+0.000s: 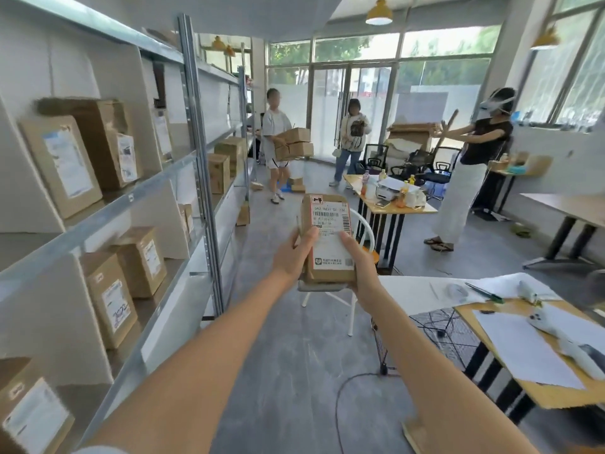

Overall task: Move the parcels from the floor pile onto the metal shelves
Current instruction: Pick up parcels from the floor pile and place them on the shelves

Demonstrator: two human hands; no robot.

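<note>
I hold a small brown cardboard parcel [328,231] with a white shipping label upright in front of me, at chest height over the aisle. My left hand [294,253] grips its left edge with the thumb on the label. My right hand [358,262] grips its right edge and lower corner. The metal shelves [137,194] run along the left wall and carry several labelled cardboard parcels [62,162] on the middle and lower levels. A few small parcels [296,184] lie on the floor far down the aisle.
A white chair [330,286] stands just beyond the parcel. Tables [510,388] with papers and a wire basket [435,329] fill the right side. A person carrying boxes [278,142] stands by the far shelves; two other people [352,139] stand further right. A cable crosses the floor.
</note>
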